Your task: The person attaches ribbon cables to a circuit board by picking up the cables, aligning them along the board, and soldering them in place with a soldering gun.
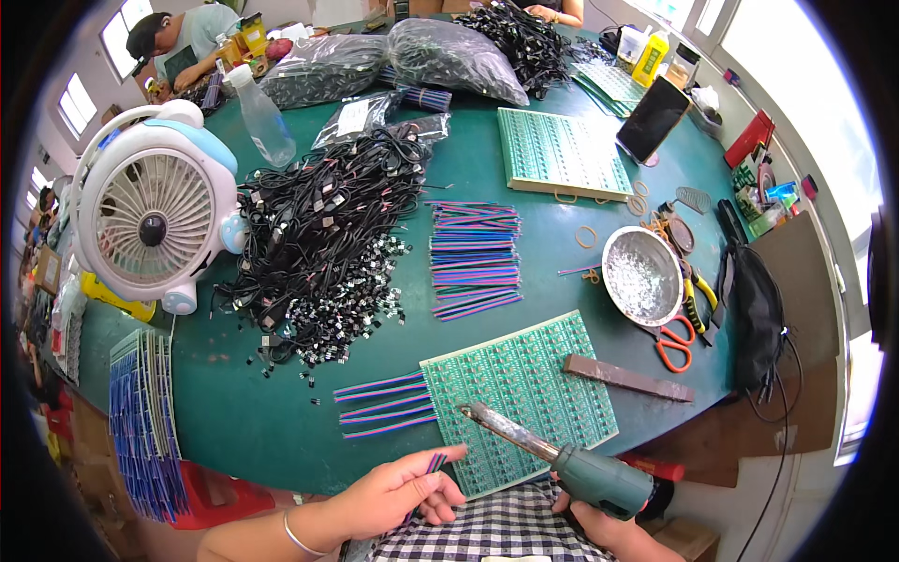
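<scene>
My left hand (393, 492), a bracelet on its wrist, is closed on a few short ribbon wires (436, 463) near the lower left corner of a green circuit board panel (524, 375). In my right hand (604, 532) is a soldering iron (599, 478) with a thick green body. Its metal tip points up and left, over the panel's left part; whether it touches cannot be told. Several multicoloured ribbon wires (384, 403) stick out from the panel's left edge. A brown bar (627, 377) lies across its right edge.
Above the panel lies a stack of ribbon wires (476, 253), left of it a heap of black cables (328, 225). A fan (154, 220) stands at left. On the right are a metal bowl (642, 276), scissors (674, 347), pliers (702, 295), and, farther back, stacked panels (562, 150) and a phone (654, 120).
</scene>
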The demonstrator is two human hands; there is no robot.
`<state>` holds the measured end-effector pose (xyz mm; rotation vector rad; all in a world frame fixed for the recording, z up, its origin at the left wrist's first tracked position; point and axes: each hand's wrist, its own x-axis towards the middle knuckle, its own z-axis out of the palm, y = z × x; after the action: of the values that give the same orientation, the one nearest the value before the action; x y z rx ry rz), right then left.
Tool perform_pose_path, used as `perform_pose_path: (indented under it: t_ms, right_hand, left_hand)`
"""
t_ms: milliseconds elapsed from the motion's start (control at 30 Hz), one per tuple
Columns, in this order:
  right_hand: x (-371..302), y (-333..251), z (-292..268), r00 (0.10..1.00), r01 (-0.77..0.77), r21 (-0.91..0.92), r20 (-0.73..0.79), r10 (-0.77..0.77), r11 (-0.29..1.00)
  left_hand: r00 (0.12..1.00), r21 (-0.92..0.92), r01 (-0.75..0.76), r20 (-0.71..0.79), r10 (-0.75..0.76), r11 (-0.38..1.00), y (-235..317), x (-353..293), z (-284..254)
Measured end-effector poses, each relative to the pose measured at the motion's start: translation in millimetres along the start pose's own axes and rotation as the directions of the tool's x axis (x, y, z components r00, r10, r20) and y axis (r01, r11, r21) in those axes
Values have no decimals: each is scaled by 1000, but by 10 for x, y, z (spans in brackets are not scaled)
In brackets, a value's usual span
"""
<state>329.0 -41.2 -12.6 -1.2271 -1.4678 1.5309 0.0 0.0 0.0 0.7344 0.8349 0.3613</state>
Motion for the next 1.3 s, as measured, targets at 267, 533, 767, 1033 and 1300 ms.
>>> perform_pose_path:
  t_ms: [267, 533, 767, 1033, 1300]
  right_hand:
    - [-106, 104, -4, 994, -66, 68, -81, 71, 996]
    - [-130, 78, 17, 979, -169, -88, -128, 158, 982]
    - [-88, 59, 70, 980, 132, -400, -84, -180, 907]
    - [-34, -43, 51, 999, -36, -398, -40, 22, 916]
    - [-8, -103, 111, 992, 77, -345, -67, -107, 935]
  left_hand:
    - [992, -230, -3, -125, -27, 973, -22, 57, 100]
    - [526, 970, -154, -79, 847, 186, 124, 82, -12]
    - [468, 999, -26, 48, 882, -40, 59, 236, -130]
    - [468, 998, -24, 58, 882, -53, 15, 268, -153]
    - [466, 998, -17, 62, 883, -61, 6, 277, -166]
